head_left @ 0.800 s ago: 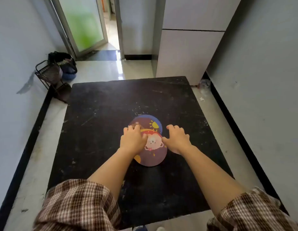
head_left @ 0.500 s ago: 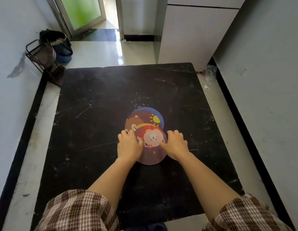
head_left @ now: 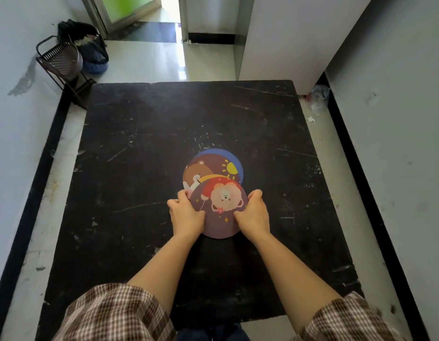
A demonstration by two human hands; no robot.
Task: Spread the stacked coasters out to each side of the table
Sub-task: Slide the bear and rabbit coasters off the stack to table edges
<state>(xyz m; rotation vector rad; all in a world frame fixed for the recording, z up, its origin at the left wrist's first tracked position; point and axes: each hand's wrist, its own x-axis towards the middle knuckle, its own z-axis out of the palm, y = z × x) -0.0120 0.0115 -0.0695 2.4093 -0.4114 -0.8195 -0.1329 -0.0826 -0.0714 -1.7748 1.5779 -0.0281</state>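
Purple coaster, gripped by both hands, fans toward the person.

A black, scratched table stands on a pale tiled floor. A fanned pile of round coasters lies directly on the table, just nearer than its middle; the purple top coaster overlaps the pile's near edge.

Two bare forearms reach forward from rolled plaid sleeves. The left hand and right hand lie palm down, side by side, fingers curled, thumbs pointing inward.
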